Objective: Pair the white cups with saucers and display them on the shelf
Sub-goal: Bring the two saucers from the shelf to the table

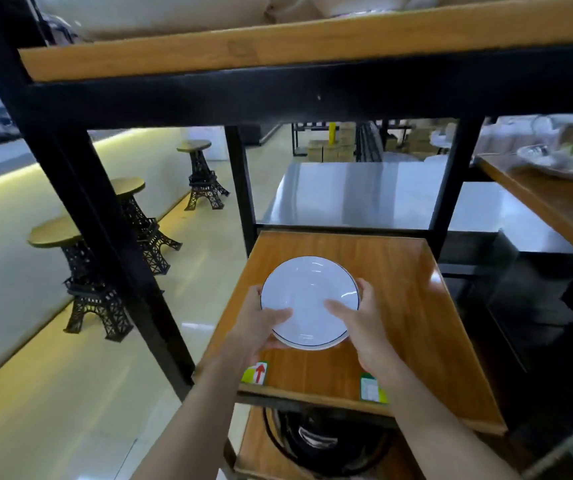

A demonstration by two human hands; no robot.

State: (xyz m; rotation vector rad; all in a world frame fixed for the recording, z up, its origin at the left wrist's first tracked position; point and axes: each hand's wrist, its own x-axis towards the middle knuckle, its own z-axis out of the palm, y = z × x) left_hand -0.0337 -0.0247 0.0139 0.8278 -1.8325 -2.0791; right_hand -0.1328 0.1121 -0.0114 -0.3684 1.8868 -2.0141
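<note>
A stack of white saucers point(307, 292) with thin dark rims hangs just over the wooden shelf board point(402, 306) of a black-framed rack. My left hand point(264, 322) grips the stack's left edge, thumb on top. My right hand point(361, 320) holds the right edge, thumb lying across the top saucer. At least two saucers show at the near edge. No cup is in view.
Two labels point(255, 373) point(371, 389) stick to the shelf's front edge. A higher wooden shelf point(278, 50) spans overhead. A black round object point(316, 441) lies on the shelf below. Tower-shaped stools point(94, 289) stand on the floor to the left. A glass dish point(562, 161) rests on the neighbouring shelf at right.
</note>
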